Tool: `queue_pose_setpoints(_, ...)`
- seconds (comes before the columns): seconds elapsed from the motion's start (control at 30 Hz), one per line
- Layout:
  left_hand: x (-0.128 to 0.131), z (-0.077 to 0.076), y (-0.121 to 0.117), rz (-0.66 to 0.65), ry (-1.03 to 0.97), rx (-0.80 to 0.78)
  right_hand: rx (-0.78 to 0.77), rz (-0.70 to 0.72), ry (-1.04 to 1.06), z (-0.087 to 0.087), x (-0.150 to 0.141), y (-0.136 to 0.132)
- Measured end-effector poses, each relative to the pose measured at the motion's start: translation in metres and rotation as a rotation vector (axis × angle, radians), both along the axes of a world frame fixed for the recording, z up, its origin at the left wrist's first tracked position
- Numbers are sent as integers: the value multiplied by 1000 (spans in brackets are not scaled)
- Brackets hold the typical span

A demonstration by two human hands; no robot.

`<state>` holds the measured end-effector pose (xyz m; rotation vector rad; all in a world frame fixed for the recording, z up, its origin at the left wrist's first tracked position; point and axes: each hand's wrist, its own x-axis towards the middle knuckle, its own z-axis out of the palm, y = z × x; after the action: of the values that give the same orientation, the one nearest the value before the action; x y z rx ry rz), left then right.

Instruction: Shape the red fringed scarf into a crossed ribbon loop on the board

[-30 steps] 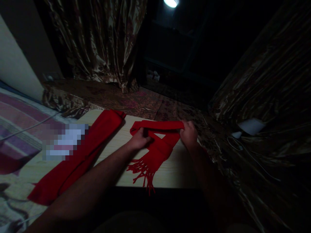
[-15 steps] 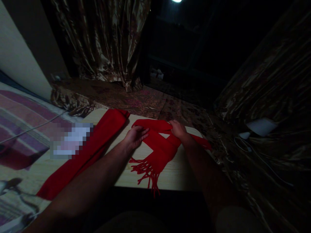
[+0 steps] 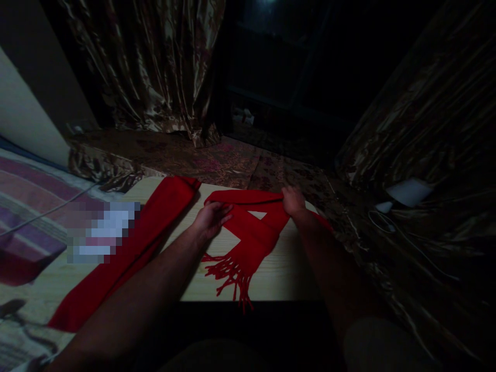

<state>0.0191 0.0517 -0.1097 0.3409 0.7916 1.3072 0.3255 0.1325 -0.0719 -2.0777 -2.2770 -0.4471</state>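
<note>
A red fringed scarf (image 3: pixel 258 237) lies looped on a pale wooden table (image 3: pixel 287 279), its tassels hanging at the near edge. At the loop's left bend, my left hand (image 3: pixel 211 219) has its fingers around the cloth. My right hand (image 3: pixel 293 200) grips the far band at its right end, thumb and fingers closed on it. Between the hands the band runs nearly straight, with a small triangle of table showing below it. Part of the scarf passes behind my right forearm and comes out on its right side.
A second folded red cloth (image 3: pixel 135 248) lies slantwise on the table's left part, partly behind my left forearm. Striped bedding (image 3: pixel 31 206) with a cable is on the left. Curtains (image 3: pixel 163 67) hang beyond the table. A white object (image 3: pixel 409 192) with a cord lies at right.
My right hand slid left along the band, then back right. A scarf tail now shows right of my right forearm. My left hand stayed at the left bend, its fingers shifting slightly.
</note>
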Motion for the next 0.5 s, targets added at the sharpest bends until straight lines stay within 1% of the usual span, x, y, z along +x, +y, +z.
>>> queue_pose_setpoints(0.07, -1, 0, 0, -9, -2, 11, -112, -58, 49, -7, 7, 0)
queue_pose_setpoints(0.13, -1, 0, 0, -14, -6, 11, -167, -93, 65, -13, 14, -2)
queue_pose_setpoints(0.2, -1, 0, 0, -14, -12, 6, -134, -97, 39, -16, 22, -6)
queue_pose_setpoints(0.33, -2, 0, 0, -1, -16, -1, 52, -101, -44, -15, 39, -20)
queue_pose_setpoints(0.37, -2, 0, 0, -1, -16, -2, 66, -93, -61, -15, 43, -24)
queue_pose_setpoints(0.4, -2, 0, 1, -2, -17, -4, 50, -80, -74, -15, 47, -27)
queue_pose_setpoints(0.5, -3, 0, 2, -8, -20, -5, -92, -56, -66, -16, 56, -32)
